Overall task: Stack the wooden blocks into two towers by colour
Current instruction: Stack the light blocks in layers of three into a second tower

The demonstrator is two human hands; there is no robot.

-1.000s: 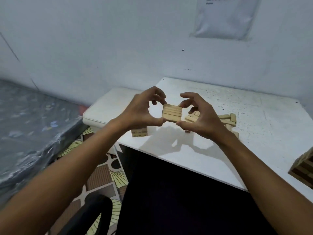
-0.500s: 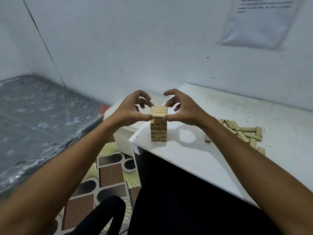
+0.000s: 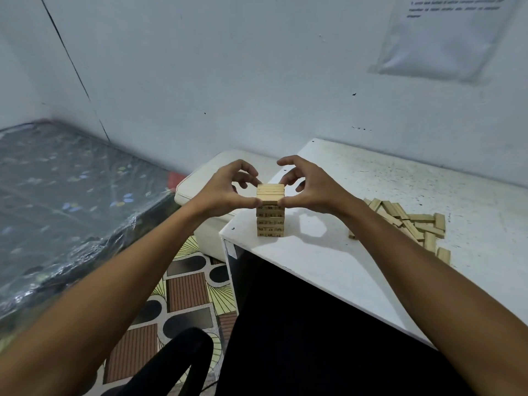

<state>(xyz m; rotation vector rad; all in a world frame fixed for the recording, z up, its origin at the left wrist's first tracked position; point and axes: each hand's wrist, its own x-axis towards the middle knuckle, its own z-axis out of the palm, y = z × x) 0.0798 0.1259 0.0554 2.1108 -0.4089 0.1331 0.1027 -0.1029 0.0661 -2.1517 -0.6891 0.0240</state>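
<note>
A short tower of light wooden blocks with printed numbers stands near the left corner of the white table. A layer of three light blocks lies on its top. My left hand pinches this layer from the left and my right hand pinches it from the right, thumbs at its front lower edge. A loose pile of light wooden blocks lies on the table to the right, partly hidden by my right forearm.
A white padded stool stands left of the table, below the hands. A dark mattress in plastic wrap fills the left. Patterned floor shows beneath. A paper sheet hangs on the wall.
One second ago both hands held the three-block layer in the air over the table. They carried it left and set it on the tower; it now rests there, still gripped.
</note>
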